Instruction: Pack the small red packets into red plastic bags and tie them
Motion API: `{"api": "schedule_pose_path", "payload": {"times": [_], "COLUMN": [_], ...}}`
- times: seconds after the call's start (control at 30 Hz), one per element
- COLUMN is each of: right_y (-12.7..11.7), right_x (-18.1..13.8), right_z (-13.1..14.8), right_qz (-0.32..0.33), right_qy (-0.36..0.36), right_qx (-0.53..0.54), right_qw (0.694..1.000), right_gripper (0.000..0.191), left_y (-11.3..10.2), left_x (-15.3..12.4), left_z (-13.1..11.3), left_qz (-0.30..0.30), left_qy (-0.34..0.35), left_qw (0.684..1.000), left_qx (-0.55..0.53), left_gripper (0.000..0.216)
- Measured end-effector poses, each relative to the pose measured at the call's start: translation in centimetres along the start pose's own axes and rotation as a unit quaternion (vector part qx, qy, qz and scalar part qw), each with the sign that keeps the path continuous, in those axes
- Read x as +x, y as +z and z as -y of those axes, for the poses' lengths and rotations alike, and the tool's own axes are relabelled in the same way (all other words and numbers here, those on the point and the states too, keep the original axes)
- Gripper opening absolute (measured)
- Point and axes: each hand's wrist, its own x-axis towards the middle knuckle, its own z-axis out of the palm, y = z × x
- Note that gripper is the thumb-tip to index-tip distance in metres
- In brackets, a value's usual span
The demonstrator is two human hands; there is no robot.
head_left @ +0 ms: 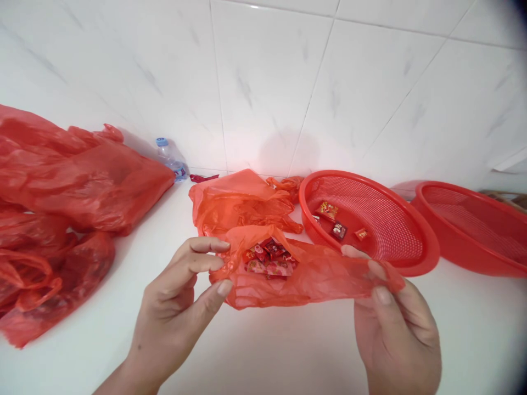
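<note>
A thin red plastic bag [325, 271] is stretched sideways between my hands, its mouth facing me. Several small wrapped candies [272, 255] in red and pink wrappers show inside it. My left hand [177, 302] pinches the bag's left edge between thumb and fingers. On the other side, my right hand [395, 323] grips the bag's right end, thumb on top and some fingers behind the film. Just beyond the bag stands a red perforated plastic basket [395, 230] with a few wrapped candies [338, 230] on its bottom.
Large filled red plastic bags [82, 181] lie at the left. A blue-capped water bottle [173, 162] stands by the tiled wall [267, 82]. More red bags [239, 200] lie behind the held one. A second red basket [473, 236] sits at the right.
</note>
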Motion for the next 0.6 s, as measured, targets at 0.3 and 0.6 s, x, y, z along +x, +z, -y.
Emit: {"api": "schedule_pose_path", "payload": {"times": [0.3,0.6], "right_y": [-0.02,0.06], "right_x": [-0.09,-0.12], "right_z": [-0.12,-0.22], "right_qz": [-0.004,-0.001], "right_qy": [0.002,0.000], "right_qx": [-0.011,-0.013], "right_qw": [1.000,1.000], "right_gripper": [0.028,0.027], "left_y": [0.06,0.00], "left_x": [0.01,-0.28], "left_z": [-0.04,-0.14], "left_qz": [0.002,0.001], "left_qy": [-0.008,-0.016], "left_qw": [1.000,1.000], "left_qx": [-0.001,-0.002], "left_gripper": [0.014,0.013]}}
